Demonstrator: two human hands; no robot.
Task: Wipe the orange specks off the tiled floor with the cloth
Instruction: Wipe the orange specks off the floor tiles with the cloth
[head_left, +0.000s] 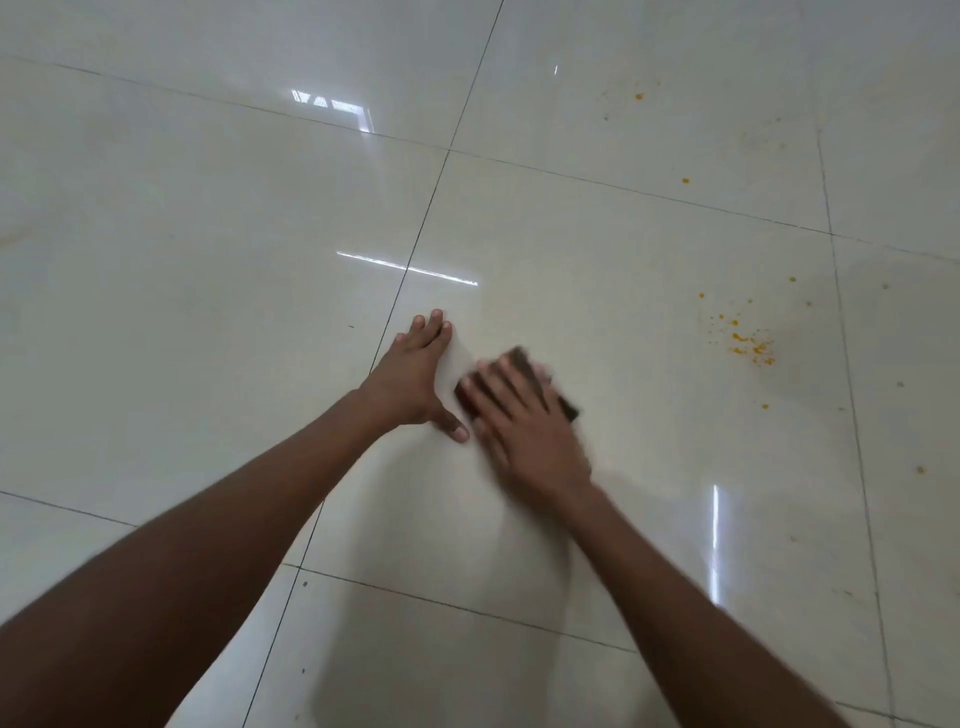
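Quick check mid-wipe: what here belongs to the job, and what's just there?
Job:
cloth, under the right hand
orange specks
tiled floor

Just there:
left hand, flat on the floor
small dark marks near a grout line
light reflections

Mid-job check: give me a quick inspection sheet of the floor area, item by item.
Surface: glossy cream tiled floor with dark grout lines, light reflections.
Job's things: dark brown folded cloth under the right hand; dense cluster of orange specks to its right, unwiped; stray orange specks farther away.
Clutter: few small dark flecks.
Hands: left hand flat on the tile, fingers straight; right hand pressing the cloth, motion-blurred.
Cables: nothing seen.
Surroundings: only floor in view.
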